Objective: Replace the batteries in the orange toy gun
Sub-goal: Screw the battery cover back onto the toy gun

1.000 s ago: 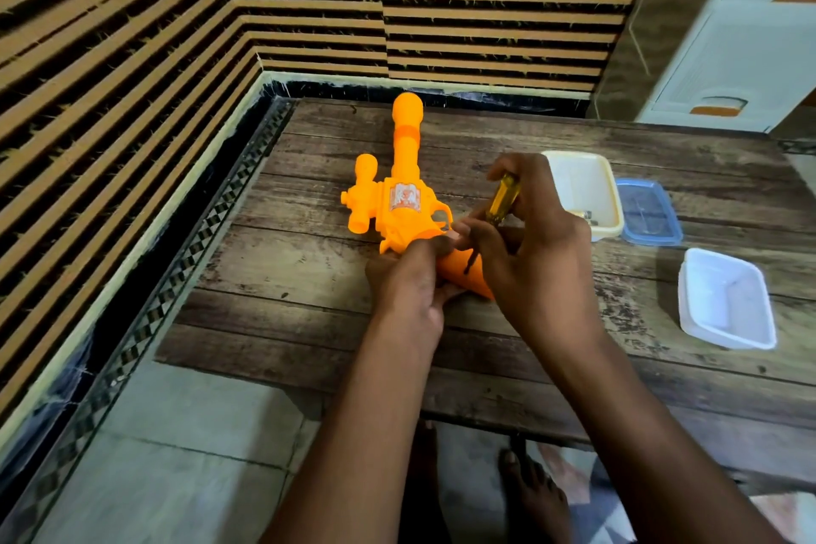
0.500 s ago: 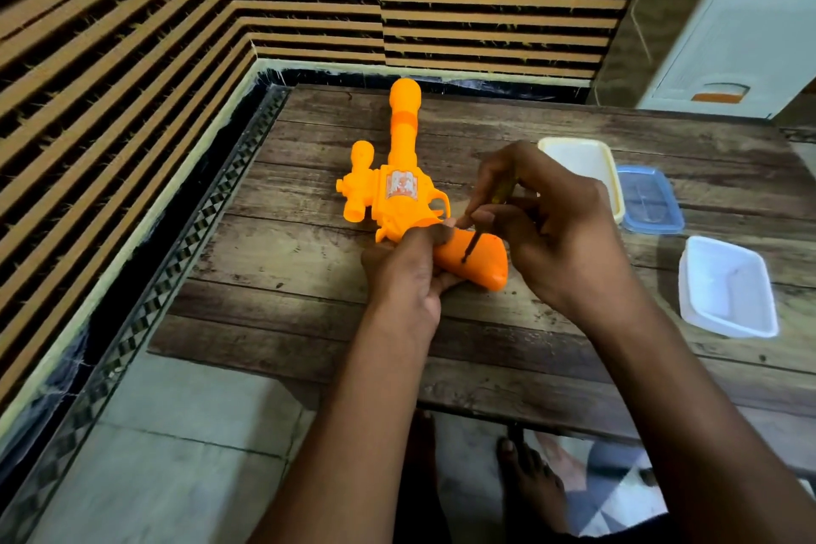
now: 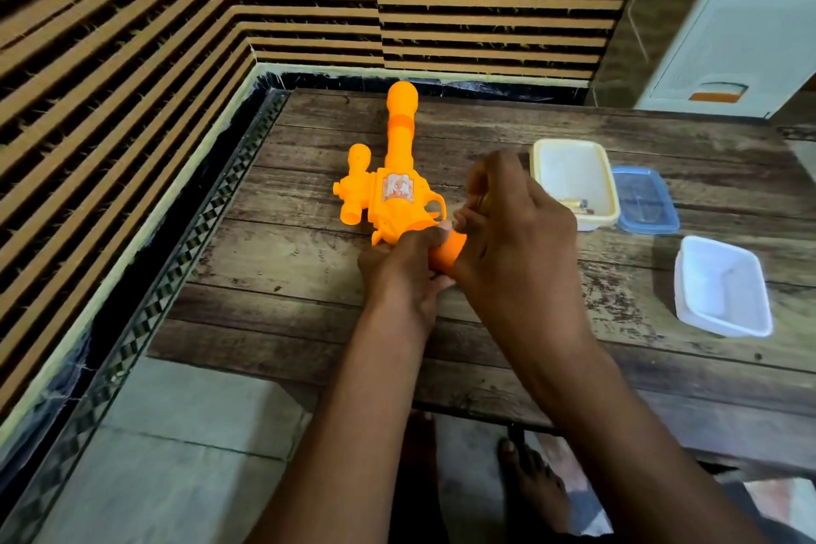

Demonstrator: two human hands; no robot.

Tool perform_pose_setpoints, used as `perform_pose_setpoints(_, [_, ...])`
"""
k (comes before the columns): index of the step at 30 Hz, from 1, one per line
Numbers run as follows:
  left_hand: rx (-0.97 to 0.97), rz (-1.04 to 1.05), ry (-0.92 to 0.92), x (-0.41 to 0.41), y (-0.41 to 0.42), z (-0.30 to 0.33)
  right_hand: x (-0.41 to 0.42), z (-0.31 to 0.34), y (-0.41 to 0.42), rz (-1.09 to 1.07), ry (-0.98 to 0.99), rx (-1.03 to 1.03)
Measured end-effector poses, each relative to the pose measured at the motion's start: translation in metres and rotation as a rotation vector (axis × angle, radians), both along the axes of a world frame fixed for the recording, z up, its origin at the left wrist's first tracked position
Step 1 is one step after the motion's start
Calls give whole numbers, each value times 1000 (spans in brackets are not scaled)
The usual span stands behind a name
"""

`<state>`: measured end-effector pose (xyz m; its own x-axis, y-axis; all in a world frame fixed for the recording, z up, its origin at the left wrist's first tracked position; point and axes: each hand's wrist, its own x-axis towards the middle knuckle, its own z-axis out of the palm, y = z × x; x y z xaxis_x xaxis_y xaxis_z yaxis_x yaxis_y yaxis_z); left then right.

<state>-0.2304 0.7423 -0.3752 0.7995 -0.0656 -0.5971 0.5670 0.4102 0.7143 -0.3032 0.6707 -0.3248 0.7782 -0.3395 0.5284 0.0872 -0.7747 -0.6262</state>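
The right hand point(image 3: 516, 234) has closed in over the gun's grip point(image 3: 448, 254) — hiding its butt end. The screwdriver point(image 3: 485, 202) barely shows now.

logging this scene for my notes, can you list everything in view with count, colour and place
toy gun: 1, orange, lying on the table left of centre, barrel pointing away
screwdriver: 1, yellow handle, mostly hidden in the right hand above the gun's grip
table: 1, worn brown wood, set in the corner by the striped wall
tub: 1, cream, right of the gun, small items inside, perhaps batteries
lid: 1, blue, flat, beside the tub on its right
tray: 1, white, near the table's right edge
cabinet: 1, white with orange handles, top right
left hand: 1, grips the gun's grip
right hand: 1, fingers curled round the screwdriver
feet: bare, under the table
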Motion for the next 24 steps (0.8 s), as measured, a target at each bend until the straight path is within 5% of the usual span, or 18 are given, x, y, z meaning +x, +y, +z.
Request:
perform_pose_setpoints(6, [-35,-32,-18,1,0,1,-6,10,-38,307,97,265])
perform_pose_setpoints(9, [-38,-38,-27,1,0,1,-8,6,-51,373,122,203])
perform_pose_setpoints(24, [2,-6,17,-1,1,8,-10,-1,1,30,16,34])
